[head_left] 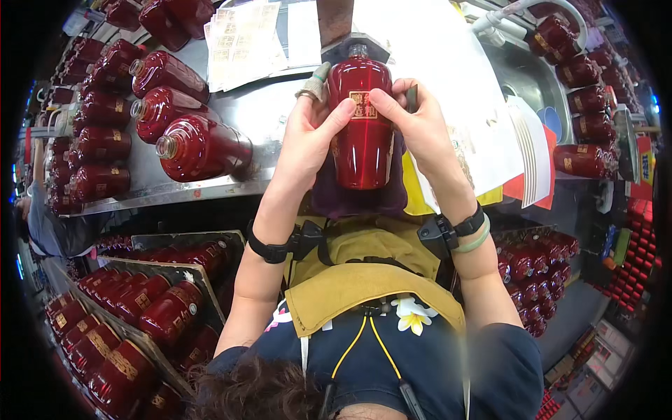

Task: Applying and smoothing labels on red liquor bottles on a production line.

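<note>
A glossy dark red bottle (361, 157) lies in front of me, its clear neck pointing away. My left hand (311, 133) grips its left side, thumb pressed on the square gold label (363, 105). My right hand (420, 129) holds the opposite side, its thumb on the label's right part. Greyish-green covers (316, 80) sit on fingers of the left hand. A small dark flat piece (412, 99) shows at the right fingers; its kind is unclear. Under the bottle is a dark purple cloth (358, 203). The fingers behind the bottle are hidden.
Several red bottles (203, 149) stand on the metal table (210, 185) to the left. Sheets of labels (245, 45) lie beyond them. White paper (441, 56) covers the right side, near a sink (521, 63). Boards with more bottles (150, 301) stand lower left; others are stacked lower right.
</note>
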